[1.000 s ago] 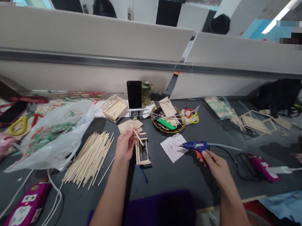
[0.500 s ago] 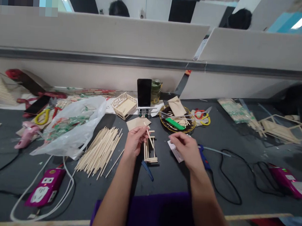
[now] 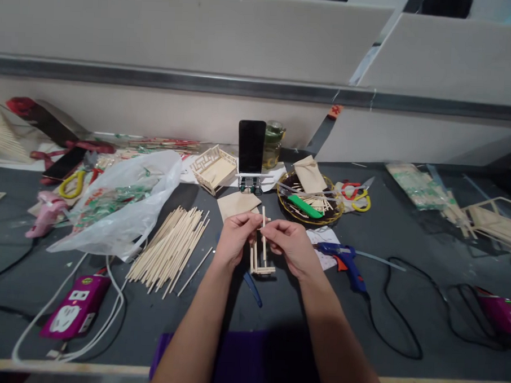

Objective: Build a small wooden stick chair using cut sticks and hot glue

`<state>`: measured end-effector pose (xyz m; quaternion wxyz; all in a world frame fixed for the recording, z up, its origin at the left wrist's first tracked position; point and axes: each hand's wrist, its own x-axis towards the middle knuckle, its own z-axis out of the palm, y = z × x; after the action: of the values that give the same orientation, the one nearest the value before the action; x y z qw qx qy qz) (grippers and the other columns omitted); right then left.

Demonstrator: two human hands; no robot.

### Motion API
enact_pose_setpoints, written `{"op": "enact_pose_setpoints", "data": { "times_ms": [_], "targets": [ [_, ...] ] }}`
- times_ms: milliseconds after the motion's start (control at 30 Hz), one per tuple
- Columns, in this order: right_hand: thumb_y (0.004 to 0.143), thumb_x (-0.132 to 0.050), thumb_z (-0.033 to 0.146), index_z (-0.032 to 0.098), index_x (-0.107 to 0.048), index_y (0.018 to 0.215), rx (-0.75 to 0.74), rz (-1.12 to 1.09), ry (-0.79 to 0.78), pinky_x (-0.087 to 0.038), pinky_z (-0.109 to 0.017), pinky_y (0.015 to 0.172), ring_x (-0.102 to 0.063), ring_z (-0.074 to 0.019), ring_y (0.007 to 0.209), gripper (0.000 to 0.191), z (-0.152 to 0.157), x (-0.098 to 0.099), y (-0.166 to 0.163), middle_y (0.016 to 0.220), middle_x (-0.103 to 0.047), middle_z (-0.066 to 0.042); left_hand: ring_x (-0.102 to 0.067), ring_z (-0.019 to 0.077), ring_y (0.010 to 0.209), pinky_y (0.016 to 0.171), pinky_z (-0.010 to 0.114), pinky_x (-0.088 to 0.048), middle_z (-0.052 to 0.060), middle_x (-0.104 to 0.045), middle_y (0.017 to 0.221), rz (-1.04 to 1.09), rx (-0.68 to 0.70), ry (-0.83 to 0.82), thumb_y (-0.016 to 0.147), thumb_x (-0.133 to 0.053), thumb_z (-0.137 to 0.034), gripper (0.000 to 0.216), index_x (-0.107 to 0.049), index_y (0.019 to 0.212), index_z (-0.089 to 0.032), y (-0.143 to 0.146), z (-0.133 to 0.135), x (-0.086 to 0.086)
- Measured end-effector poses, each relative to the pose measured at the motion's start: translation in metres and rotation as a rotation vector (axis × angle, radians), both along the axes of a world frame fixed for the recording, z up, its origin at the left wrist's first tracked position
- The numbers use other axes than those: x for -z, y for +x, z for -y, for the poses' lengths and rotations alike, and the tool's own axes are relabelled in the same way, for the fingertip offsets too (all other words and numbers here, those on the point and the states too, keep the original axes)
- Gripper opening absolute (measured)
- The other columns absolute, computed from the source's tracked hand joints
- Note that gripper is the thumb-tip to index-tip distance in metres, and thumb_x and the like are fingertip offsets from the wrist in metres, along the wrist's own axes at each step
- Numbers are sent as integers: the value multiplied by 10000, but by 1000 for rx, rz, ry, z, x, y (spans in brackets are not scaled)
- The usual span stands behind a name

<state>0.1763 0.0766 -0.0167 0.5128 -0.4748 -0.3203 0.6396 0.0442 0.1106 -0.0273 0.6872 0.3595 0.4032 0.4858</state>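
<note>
My left hand (image 3: 236, 236) pinches a thin wooden stick (image 3: 263, 213), which stands nearly upright between my fingers. From the other side my right hand (image 3: 290, 245) has thumb and fingertips closed at the same stick. Just below them lies a small frame of glued wooden sticks (image 3: 263, 270), its far end partly hidden by my fingers. A dark blue tool (image 3: 253, 290), too indistinct to name, lies near the frame, left of its lower end. A pile of wooden sticks (image 3: 168, 252) spreads left of my left hand, with a single loose stick (image 3: 195, 272) beside it.
A blue glue gun (image 3: 348, 263) lies right of my right hand on white paper, its cord curling rightward. Beyond stand a phone (image 3: 251, 146), a small wooden tray (image 3: 214, 170) and a round basket (image 3: 309, 217) with a green cutter (image 3: 304, 206). A plastic bag (image 3: 154, 181) sits left.
My right hand has moved left from beside the glue gun to the stick in my left hand. The stick has turned more upright. The camera view has tilted down.
</note>
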Motion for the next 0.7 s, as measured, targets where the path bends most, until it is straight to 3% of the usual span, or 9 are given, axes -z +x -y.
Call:
{"op": "enact_pose_setpoints", "data": {
  "times_ms": [167, 333, 567, 700],
  "targets": [
    [556, -871, 377, 155, -692, 666, 97, 15, -56, -214, -178, 393, -382, -50, 458, 305, 6, 8, 14, 546, -570, 23, -294, 7, 374, 375, 158, -182, -81, -487, 495, 19, -92, -27, 580, -852, -308, 326, -708, 816, -135, 6, 1, 2],
    [555, -873, 386, 148, -706, 665, 92, 30, -90, -215, -179, 400, -389, -50, 467, 311, 12, 14, 16, 548, -562, 22, -267, 12, 342, 379, 151, -173, -116, -423, 422, -76, -55, -50, 585, -718, -148, 352, -702, 936, -128, 6, 2, 0],
    [570, -861, 391, 151, -712, 689, 42, 71, -110, -206, -186, 405, -383, -51, 462, 307, 15, 16, 14, 546, -559, 23, -446, 80, 298, 354, 157, -275, -54, -520, 377, -267, -44, -51, 681, -628, -143, 305, -711, 974, -123, 4, 2, 4],
    [576, -854, 381, 157, -716, 685, 35, 73, -110, -198, -188, 402, -382, -52, 457, 285, 15, 22, 14, 550, -573, 18, -437, 72, 281, 326, 169, -300, -39, -580, 452, -329, -82, 15, 695, -627, -95, 288, -729, 964, -125, 6, 1, 9]
  ]
}}
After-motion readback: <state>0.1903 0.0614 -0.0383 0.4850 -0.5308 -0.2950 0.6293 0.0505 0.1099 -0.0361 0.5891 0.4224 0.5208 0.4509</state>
